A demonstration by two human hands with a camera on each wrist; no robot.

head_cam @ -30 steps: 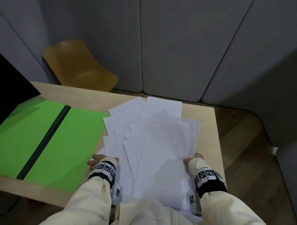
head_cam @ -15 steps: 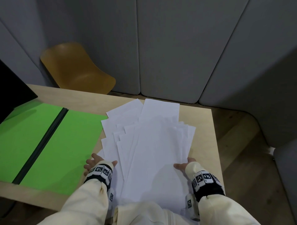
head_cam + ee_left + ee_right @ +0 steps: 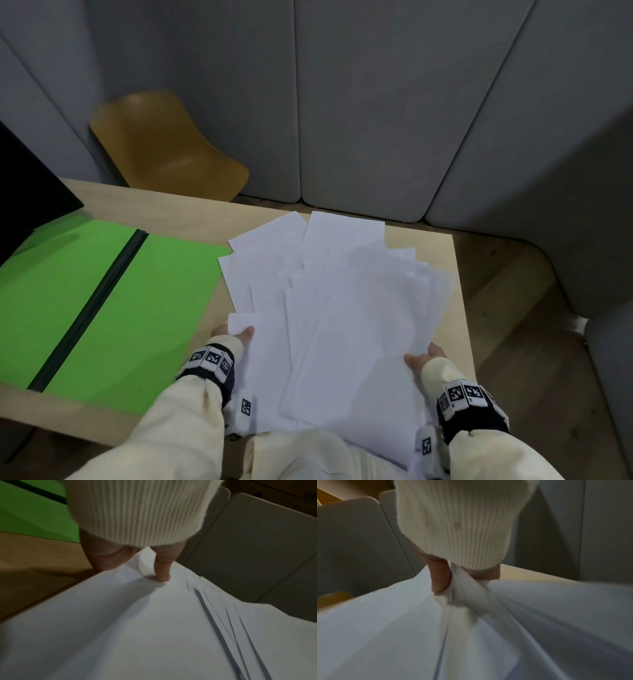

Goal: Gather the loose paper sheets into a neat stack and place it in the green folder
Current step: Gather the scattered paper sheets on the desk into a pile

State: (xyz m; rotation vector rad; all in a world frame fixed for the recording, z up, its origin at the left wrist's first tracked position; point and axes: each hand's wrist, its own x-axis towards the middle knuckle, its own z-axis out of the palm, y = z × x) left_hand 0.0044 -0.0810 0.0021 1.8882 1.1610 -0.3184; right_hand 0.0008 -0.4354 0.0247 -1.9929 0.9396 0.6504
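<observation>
Several white paper sheets lie fanned and overlapping on the right half of the wooden table. The open green folder with a dark spine lies flat to their left. My left hand pinches the left edge of the sheets, thumb on top, other fingers underneath. At the right edge my right hand pinches a bundle of sheets, thumb on top. The near part of the pile is lifted off the table and hangs over my lap.
A mustard chair stands behind the table's far left. A black object overhangs the folder's far left corner. Grey padded wall panels enclose the space. The table's right edge runs close to the paper.
Both hands have pushed inward and taken hold of the sheets' side edges. The fan has narrowed and its near part has lifted. The right-hand sheets have tilted to the right.
</observation>
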